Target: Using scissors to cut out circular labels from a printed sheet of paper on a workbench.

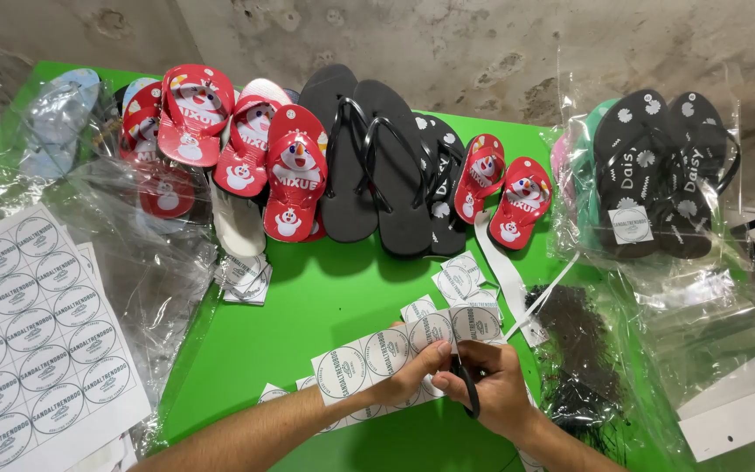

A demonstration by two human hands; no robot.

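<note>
The label strip [395, 350] is a white paper band printed with round grey-outlined labels in a single row; four circles show along its length. It lies near the middle of the green desk [325, 306], tilted upward toward the right. The left hand [412, 371] pinches the strip's near edge, fingers closed on the paper. The right hand [491, 389] has its fingers closed around black-handled scissors [467, 385], set at the strip's right end.

Counts:
- Cut label squares [456, 280]: a loose pile of several lies just beyond the strip; a second small stack [246, 280] lies farther left.
- Red printed sandals [294, 175]: at least six in the far row, two of them small [504, 192].
- Plain black sandals [373, 162]: two, far centre, with a black patterned pair just right of them.
- Bagged black sandals with a white flower print [657, 170]: two, far right, in a clear bag bearing one square white label [631, 225].

The full label sheet [32, 341] lies at the near left: white, rectangular, with rows of round labels. Empty clear bags [146, 245] lie between the sheet and the sandals. A heap of small black fasteners [583, 350] sits right of the hands. White card pieces [736, 415] lie under clear plastic at the near right.
</note>
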